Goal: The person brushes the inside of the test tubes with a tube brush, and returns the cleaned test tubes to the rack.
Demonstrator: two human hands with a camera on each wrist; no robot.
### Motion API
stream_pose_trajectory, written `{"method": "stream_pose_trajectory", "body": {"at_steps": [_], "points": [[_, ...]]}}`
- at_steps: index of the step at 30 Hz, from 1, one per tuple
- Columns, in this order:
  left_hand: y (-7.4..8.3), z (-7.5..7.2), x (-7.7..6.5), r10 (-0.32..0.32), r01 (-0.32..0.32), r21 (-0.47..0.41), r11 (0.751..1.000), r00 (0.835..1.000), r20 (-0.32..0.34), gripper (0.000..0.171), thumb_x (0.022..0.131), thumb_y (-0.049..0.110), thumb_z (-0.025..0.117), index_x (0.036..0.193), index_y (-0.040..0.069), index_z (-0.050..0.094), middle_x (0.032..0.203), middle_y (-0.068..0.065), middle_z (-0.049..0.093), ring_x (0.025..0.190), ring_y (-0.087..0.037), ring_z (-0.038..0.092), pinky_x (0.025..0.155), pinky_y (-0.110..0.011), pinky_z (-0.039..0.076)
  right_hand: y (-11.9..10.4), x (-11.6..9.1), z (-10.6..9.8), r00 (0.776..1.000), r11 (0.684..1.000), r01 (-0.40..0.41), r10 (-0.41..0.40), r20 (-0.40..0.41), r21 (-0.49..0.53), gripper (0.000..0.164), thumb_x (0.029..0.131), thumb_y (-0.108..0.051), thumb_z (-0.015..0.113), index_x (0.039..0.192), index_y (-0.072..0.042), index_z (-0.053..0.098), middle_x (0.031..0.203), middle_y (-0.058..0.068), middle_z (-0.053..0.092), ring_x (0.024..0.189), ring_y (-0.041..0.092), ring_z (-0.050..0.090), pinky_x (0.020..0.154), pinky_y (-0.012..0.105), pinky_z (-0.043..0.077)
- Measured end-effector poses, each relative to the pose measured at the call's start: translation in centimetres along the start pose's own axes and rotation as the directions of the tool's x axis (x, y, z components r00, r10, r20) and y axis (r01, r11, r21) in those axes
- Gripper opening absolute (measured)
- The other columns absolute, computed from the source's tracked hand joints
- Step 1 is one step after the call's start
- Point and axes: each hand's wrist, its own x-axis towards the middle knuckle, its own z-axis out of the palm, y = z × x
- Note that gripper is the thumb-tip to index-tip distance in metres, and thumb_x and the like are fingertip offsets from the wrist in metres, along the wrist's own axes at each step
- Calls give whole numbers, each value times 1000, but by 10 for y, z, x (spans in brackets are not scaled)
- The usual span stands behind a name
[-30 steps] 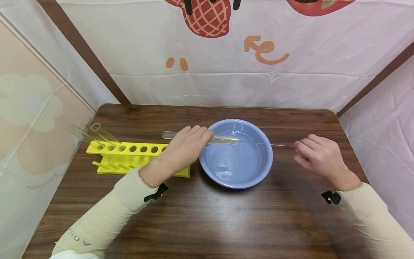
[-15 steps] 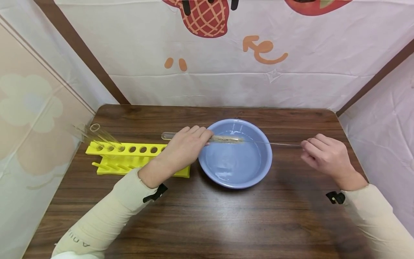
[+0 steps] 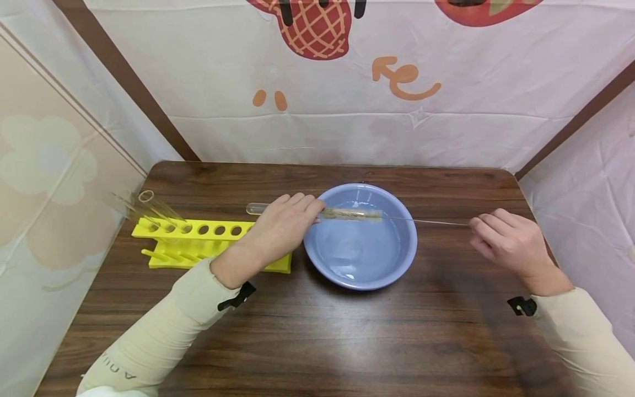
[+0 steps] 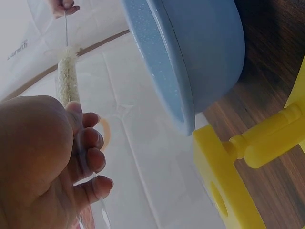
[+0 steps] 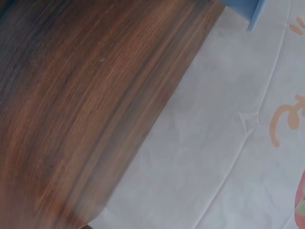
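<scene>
My left hand (image 3: pixel 280 225) grips a clear glass test tube (image 3: pixel 256 209) lying sideways, its rounded end poking out to the left. In the tube's mouth end sits the pale bristle head of a test tube brush (image 4: pixel 69 80), some bristles showing beyond the rim. From there the brush's thin wire handle (image 3: pixel 426 221) runs right, to where my right hand (image 3: pixel 511 241) pinches its end. Below the tube and brush is a blue basin (image 3: pixel 359 285) with water in it. The right wrist view shows neither hand, only table, cloth and a bit of basin.
A yellow test tube rack (image 3: pixel 223 229) stands left of the basin, partly behind my left forearm. Several glass tubes (image 3: pixel 161 205) lean in its left holes. Printed cloth (image 3: pixel 317 132) hangs behind the wooden table (image 3: pixel 337 342).
My right hand has moved right, drawing the brush along. More of the bristle head now shows past the left hand and out of the tube's mouth. The left hand stays nearly in place.
</scene>
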Motion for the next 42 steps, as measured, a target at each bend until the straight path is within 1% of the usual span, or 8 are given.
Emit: {"method": "stream_pose_trajectory", "body": {"at_steps": [6,13,17,24,31,42], "points": [[-1,1,-1,-7,7,-4,1000,1000,-13,19,104,18,60,119,6,60,108,-7,64,101,-25,61,77,-35,48,1,-1,-3,1000,1000,-3,3,0,-3,25,96,-7,48,76,2,60,64,11,57,50,28,45,42,43,37],[-4,1,-3,-13,13,-3,1000,1000,-13,19,105,18,58,120,6,60,107,-7,64,98,-25,60,75,-34,46,2,-2,-5,1000,1000,-9,9,-1,-11,26,97,-7,48,76,2,60,64,11,58,50,28,44,43,45,38],[-6,1,-5,-14,14,-3,1000,1000,-14,20,104,17,59,120,6,59,107,-7,64,97,-24,60,74,-34,46,2,-3,-6,1000,1000,-11,11,-7,-20,27,98,-8,49,76,2,60,64,11,58,50,29,45,43,45,39],[-8,1,-6,-24,24,-13,1000,1000,3,22,105,18,59,123,6,59,110,-6,64,99,-24,59,75,-34,46,4,-5,-9,1000,1000,-6,6,3,-21,27,98,-8,48,77,3,60,64,12,58,50,29,45,43,45,38],[-9,0,-7,-33,33,-19,999,999,16,24,105,18,59,125,6,59,111,-6,64,100,-23,59,76,-33,46,5,-6,-11,1000,999,-13,13,-8,-38,26,98,-8,48,77,2,60,65,12,59,51,30,45,43,45,38],[-11,0,-8,-48,50,-38,998,998,47,25,104,18,59,126,7,58,115,-7,64,104,-23,59,81,-34,47,7,-9,-15,1000,999,-8,9,9,-46,31,102,-12,48,77,3,61,66,13,59,51,30,46,41,46,38]]}}
